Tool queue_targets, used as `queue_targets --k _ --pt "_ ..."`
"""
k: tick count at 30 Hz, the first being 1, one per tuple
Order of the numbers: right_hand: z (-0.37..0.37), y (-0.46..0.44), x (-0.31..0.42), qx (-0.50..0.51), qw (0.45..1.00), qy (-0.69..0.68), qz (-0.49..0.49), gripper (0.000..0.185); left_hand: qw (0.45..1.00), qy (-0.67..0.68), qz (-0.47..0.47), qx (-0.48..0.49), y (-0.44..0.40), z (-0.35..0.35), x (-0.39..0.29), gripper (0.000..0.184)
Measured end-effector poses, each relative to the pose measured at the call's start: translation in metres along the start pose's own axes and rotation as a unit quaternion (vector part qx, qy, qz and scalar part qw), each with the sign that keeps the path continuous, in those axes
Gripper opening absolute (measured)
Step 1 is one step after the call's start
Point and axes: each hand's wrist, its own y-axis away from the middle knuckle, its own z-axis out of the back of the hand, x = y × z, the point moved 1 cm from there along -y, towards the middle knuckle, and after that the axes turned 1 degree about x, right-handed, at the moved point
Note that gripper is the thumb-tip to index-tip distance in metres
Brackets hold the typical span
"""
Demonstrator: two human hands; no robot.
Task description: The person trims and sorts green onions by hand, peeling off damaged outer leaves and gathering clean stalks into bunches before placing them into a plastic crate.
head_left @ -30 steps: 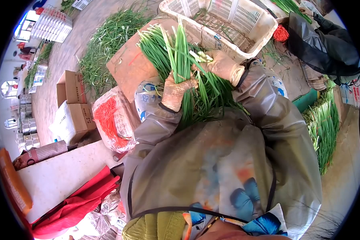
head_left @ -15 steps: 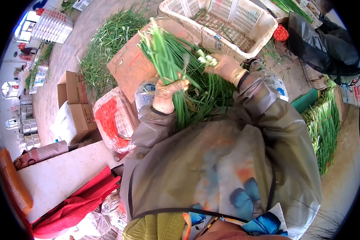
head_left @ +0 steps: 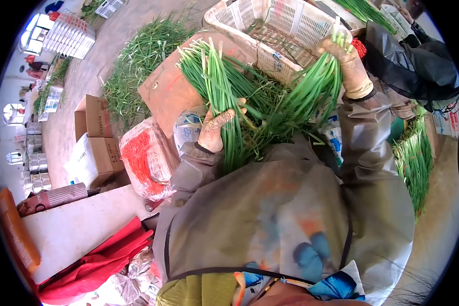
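My gloved left hand [head_left: 217,130] is wrapped round a bunch of long green garlic chives [head_left: 214,71], held upright with pale cut ends at the top. At the right, my gloved right hand [head_left: 349,69] is raised beside the crate, its fingers closed on a second bunch of chives [head_left: 319,84]. White stem ends stick up above that fist, while the leaves hang down toward my lap. Between the two hands lies a loose heap of chives [head_left: 262,115], partly under the held bunches. A brown board [head_left: 160,86] shows behind the left bunch.
Beyond my hands stands a white plastic crate [head_left: 268,53] with leaf scraps inside. Loose greens [head_left: 137,66] cover floor at the left. Red ties [head_left: 140,160] lie on a sack near my left arm. Stacked chives [head_left: 415,163] and a dark-clad person [head_left: 403,61] are at the right.
My right hand has moved right and up from the heap, drawing a bunch of chives out with it. The left hand still holds its bunch in nearly the same place.
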Motion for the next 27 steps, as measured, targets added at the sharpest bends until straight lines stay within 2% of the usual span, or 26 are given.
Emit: queue_targets --k 2,3,4,6,8,9,10,12,13,14,16,18,19,20,21,22,23,24,25,27 --pt "-0.005 -0.010 -0.016 -0.067 0.978 0.199 0.013 0.029 0.999 0.037 -0.008 0.015 0.001 -0.006 -0.001 0.075" --pt "-0.007 -0.010 -0.019 -0.001 0.982 0.188 -0.031 0.031 0.996 0.078 -0.013 0.033 0.002 -0.008 -0.001 0.079" --pt "-0.017 -0.005 -0.019 0.036 0.997 0.034 -0.067 0.030 0.996 0.076 -0.013 0.035 0.002 -0.008 -0.003 0.079" --pt "-0.042 0.005 -0.009 0.118 0.990 -0.018 -0.078 0.026 0.997 0.037 -0.004 0.063 0.002 -0.008 -0.003 0.076" --pt "-0.079 0.007 -0.018 0.124 0.988 0.032 -0.086 0.026 0.997 0.024 -0.001 0.069 0.005 -0.009 0.003 0.073" --pt "-0.092 0.003 -0.035 0.105 0.992 0.012 -0.064 0.029 0.997 0.009 0.000 0.079 0.005 -0.010 0.005 0.070" --pt "-0.100 -0.003 -0.043 0.107 0.990 0.037 -0.086 0.032 0.996 -0.007 0.000 0.092 0.004 -0.012 0.006 0.067" --pt "-0.112 -0.004 -0.042 0.111 0.992 0.064 -0.014 0.036 0.997 -0.019 0.018 0.074 0.008 -0.017 0.007 0.062" --pt "-0.115 -0.012 -0.057 0.103 0.993 0.065 0.000 0.046 0.996 -0.026 0.011 0.079 0.009 -0.017 0.009 0.060" --pt "-0.110 -0.016 -0.066 0.104 0.992 0.065 -0.002 0.046 0.996 -0.032 0.004 0.084 0.010 -0.016 0.010 0.057" --pt "-0.107 -0.017 -0.067 0.138 0.988 0.060 -0.045 0.057 0.998 -0.021 0.012 0.060 0.012 -0.011 0.009 0.057" --pt "-0.106 -0.010 -0.064 0.135 0.989 0.039 -0.037 0.061 0.998 0.054 -0.018 0.040 0.010 -0.005 0.009 0.060" --pt "-0.106 -0.006 -0.061 0.145 0.988 0.050 -0.037 0.062 0.996 0.089 -0.002 0.016 0.011 -0.013 0.004 0.052" --pt "-0.106 -0.004 -0.060 0.155 0.985 0.061 -0.038 0.064 0.996 0.093 -0.001 0.015 0.009 -0.004 0.009 0.052" --pt "-0.106 -0.003 -0.071 0.158 0.985 0.041 -0.046 0.056 0.998 0.044 0.036 0.031 0.003 0.011 0.017 0.045" --pt "-0.104 -0.003 -0.073 0.159 0.985 0.043 -0.047 0.056 0.996 -0.007 0.073 0.048 0.001 0.017 0.020 0.039" --pt "-0.100 -0.005 -0.074 0.136 0.978 0.131 -0.085 0.050 0.997 -0.021 0.077 0.016 -0.001 0.018 0.024 0.029" --pt "-0.095 -0.005 -0.075 0.112 0.962 0.217 -0.122 0.044 0.997 -0.021 0.076 0.016 -0.002 0.015 0.026 0.029" --pt "-0.088 -0.003 -0.076 0.081 0.975 0.185 -0.093 0.038 0.999 -0.013 0.041 0.013 -0.003 0.011 0.025 0.032" --pt "-0.077 -0.002 -0.075 0.090 0.985 0.115 -0.091 0.033 1.000 -0.010 -0.013 0.011 -0.002 0.005 0.019 0.032"
